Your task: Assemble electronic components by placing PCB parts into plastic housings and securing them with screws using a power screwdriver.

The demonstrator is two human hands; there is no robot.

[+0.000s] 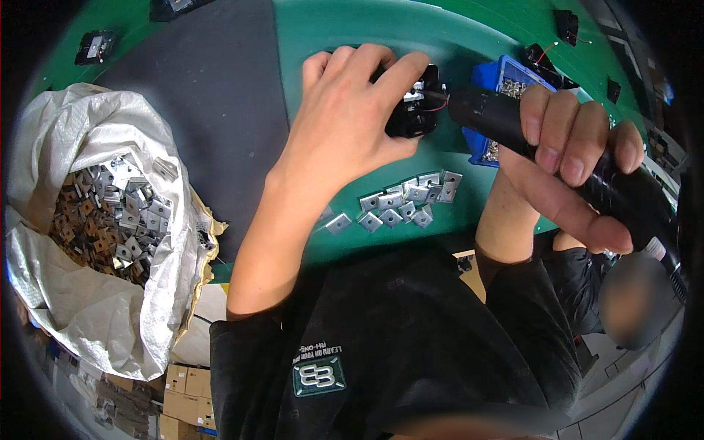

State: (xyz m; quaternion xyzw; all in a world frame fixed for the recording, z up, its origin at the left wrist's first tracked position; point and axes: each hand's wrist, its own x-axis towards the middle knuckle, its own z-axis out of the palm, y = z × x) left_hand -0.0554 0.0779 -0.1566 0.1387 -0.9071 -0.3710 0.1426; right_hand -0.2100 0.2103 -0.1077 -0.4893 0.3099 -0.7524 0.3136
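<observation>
My left hand [359, 103] grips a small black plastic housing [419, 121] on the green work surface, fingers over its far side and thumb at its near side. A thin red wire shows at the housing's right edge. In my right hand [572, 147] is a black electric screwdriver [491, 111], held level with its narrow tip pointing left at the housing. Whether the tip sits on a screw is too small to tell. Nearer to me lie several square metal plates with holes [407, 196] in a loose cluster.
A blue bin of small screws [480, 147] stands right of the housing, partly behind the screwdriver. At left, a white woven sack [158, 293] holds many metal plates. Other black housings [95, 47] lie along the far belt. Another person [579, 282] sits at the right.
</observation>
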